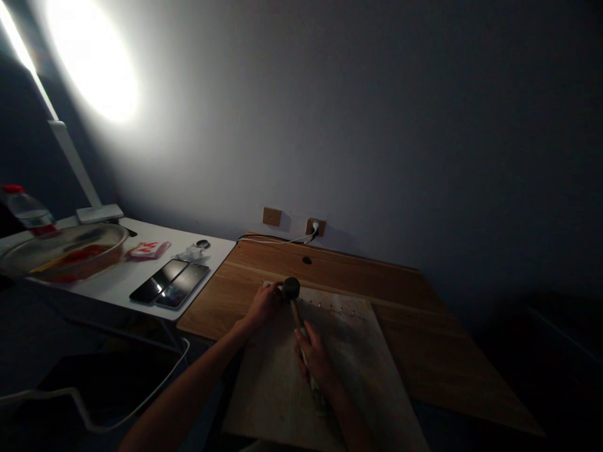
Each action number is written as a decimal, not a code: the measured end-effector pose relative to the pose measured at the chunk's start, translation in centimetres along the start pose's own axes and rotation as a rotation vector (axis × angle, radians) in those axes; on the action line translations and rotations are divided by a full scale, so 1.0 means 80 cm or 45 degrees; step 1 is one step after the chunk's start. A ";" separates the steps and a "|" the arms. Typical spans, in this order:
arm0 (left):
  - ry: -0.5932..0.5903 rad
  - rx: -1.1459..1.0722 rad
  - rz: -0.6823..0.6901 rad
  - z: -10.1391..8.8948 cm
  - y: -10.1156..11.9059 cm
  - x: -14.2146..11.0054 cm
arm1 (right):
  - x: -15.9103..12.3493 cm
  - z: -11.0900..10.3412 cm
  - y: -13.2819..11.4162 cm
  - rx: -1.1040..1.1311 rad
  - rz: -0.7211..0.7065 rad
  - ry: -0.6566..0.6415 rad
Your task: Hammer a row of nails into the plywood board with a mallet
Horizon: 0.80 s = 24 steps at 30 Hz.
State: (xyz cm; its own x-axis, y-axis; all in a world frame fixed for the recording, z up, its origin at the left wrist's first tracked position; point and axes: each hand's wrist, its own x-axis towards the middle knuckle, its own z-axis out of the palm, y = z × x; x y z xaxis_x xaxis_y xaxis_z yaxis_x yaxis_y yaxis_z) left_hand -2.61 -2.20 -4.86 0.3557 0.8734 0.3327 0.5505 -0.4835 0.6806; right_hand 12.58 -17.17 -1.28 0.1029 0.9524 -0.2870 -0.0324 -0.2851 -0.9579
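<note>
My right hand (pixel 315 355) is wrapped round the wooden handle of a mallet with a dark round head (pixel 291 288). The mallet head is over the far left part of a pale board (pixel 277 376). Beside it, my left hand (pixel 266 302) rests at the board's far left corner, its fingers drawn together; what they pinch, if anything, is hidden by the mallet head. To the right of the head, a row of several small nails (pixel 330 307) stands up along the board's far edge. Dim light leaves the near part of the board dark.
The board lies on a wooden table (pixel 400 285) against the wall. A white side table (pixel 214 246) at left holds two phones (pixel 183 285), a large bowl (pixel 110 233), a bottle (pixel 29 210), a red-and-white packet (pixel 148 250) and a lamp (pixel 75 157). A charger (pixel 315 226) sits in a wall socket.
</note>
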 end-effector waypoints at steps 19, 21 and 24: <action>0.043 0.009 0.052 -0.007 0.001 0.000 | -0.096 -0.042 0.022 0.864 0.142 0.470; 0.047 -0.019 0.062 -0.007 0.001 0.001 | -0.103 -0.047 0.028 0.835 0.182 0.357; 0.084 -0.100 0.052 -0.011 0.002 -0.001 | -0.116 -0.067 0.040 0.600 0.219 0.231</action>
State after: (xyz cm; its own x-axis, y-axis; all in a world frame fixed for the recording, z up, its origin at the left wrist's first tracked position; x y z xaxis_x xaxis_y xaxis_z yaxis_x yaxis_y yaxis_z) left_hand -3.21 -2.29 -4.24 0.3252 0.8561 0.4017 0.4749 -0.5152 0.7135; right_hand 16.82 -27.53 -1.71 0.2255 0.8505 -0.4751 -0.5026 -0.3162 -0.8046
